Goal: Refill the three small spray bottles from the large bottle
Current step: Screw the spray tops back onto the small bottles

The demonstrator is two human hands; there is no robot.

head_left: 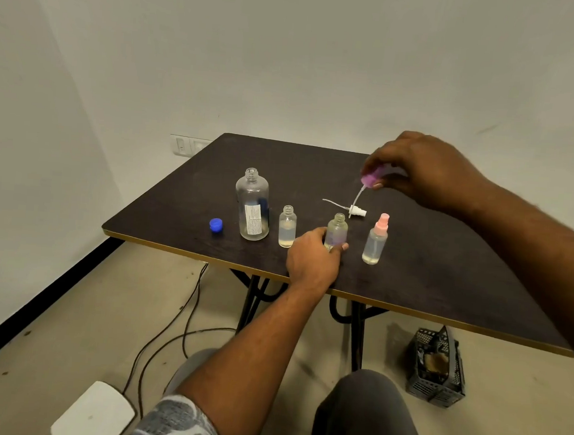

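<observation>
Bottles stand in a row near the front edge of your dark table [411, 278], all upright. Your left hand [311, 258] grips the middle small bottle [337, 230] low on its body, thumb and fingers curled round it; the bottle's neck is open. At nine o'clock from it, close by, stands the left small bottle [287, 227], also uncapped, with pale liquid in its lower part. Further along at nine o'clock is the large bottle [252, 207], clear, labelled and without its cap; the blue cap [215, 224] lies on the table just beyond, again at nine o'clock. At three o'clock from the bottle you hold stands the right small bottle [375, 241], its pink sprayer screwed on and a little liquid at the bottom. Your right hand [420, 169] is raised above the table at one o'clock from the middle bottle, pinching the purple spray head [371, 177] in its fingertips, the thin dip tube hanging down. Below it the white spray head [356, 210] lies on its side on the table. A dark basket [436, 370] sits on the floor at five o'clock.
</observation>
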